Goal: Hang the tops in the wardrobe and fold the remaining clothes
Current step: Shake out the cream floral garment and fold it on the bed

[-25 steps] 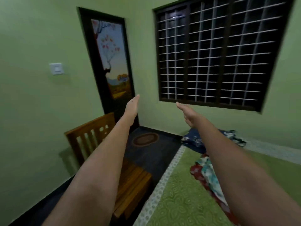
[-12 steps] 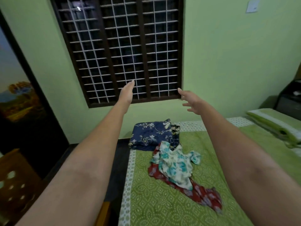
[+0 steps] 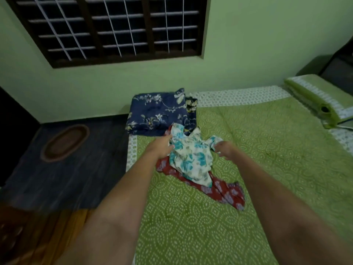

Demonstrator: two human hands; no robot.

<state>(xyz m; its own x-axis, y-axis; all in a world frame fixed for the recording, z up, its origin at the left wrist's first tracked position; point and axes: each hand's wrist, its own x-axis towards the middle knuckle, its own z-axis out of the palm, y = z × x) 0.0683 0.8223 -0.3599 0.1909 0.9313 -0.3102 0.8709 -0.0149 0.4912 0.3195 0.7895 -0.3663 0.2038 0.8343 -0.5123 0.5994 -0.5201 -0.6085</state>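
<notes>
Both hands reach the white floral top point(image 3: 191, 159) on the bed point(image 3: 267, 150), just in front of the folded blue quilt point(image 3: 158, 111): left hand point(image 3: 161, 148) touching its edge, right hand point(image 3: 225, 150) spread, neither gripping; risk is snagging the red garment point(image 3: 219, 190) underneath.

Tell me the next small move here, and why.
Probably close both hands on the white floral top and lift it: the left hand touches its edge, the right hand is at its sleeve, and it lies over the red garment.
</notes>
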